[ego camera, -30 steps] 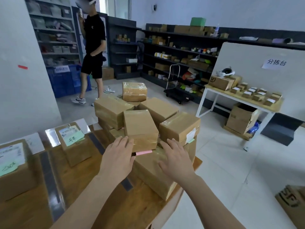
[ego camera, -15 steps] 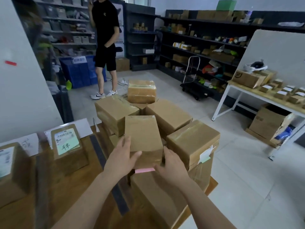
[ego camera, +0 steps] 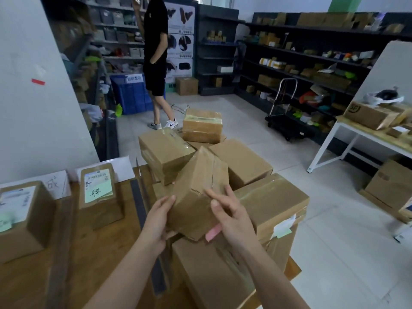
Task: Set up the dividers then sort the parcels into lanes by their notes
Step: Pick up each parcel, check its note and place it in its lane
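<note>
Both hands are gripping one small parcel [ego camera: 198, 188], which is tipping up on a corner above the pile [ego camera: 240, 161], dead centre. The left hand [ego camera: 156, 219] is curling round the parcel's seven o'clock edge. The right hand [ego camera: 233, 216] is pinching the four o'clock face, thumb and fingers bent onto the cardboard. A pink note [ego camera: 213, 234] is poking out beneath the parcel at five o'clock, just beside the right palm; its writing cannot be read from here. Likely trouble: the taped cardboard looks slick and the parcel is sitting skewed, so it could be slipping if the grip loosens. The note is hanging loose and may be brushing off against the big box [ego camera: 214, 282] below. Swinging wide could be nudging the taped box [ego camera: 274, 201] at three o'clock, which is sitting near the tabletop [ego camera: 100, 253] edge with only floor [ego camera: 334, 241] beyond. Open room is lying toward nine o'clock. There a dark divider [ego camera: 138, 197] is running along the wood, with a green-noted parcel [ego camera: 98, 192] standing in the lane past it.
</note>
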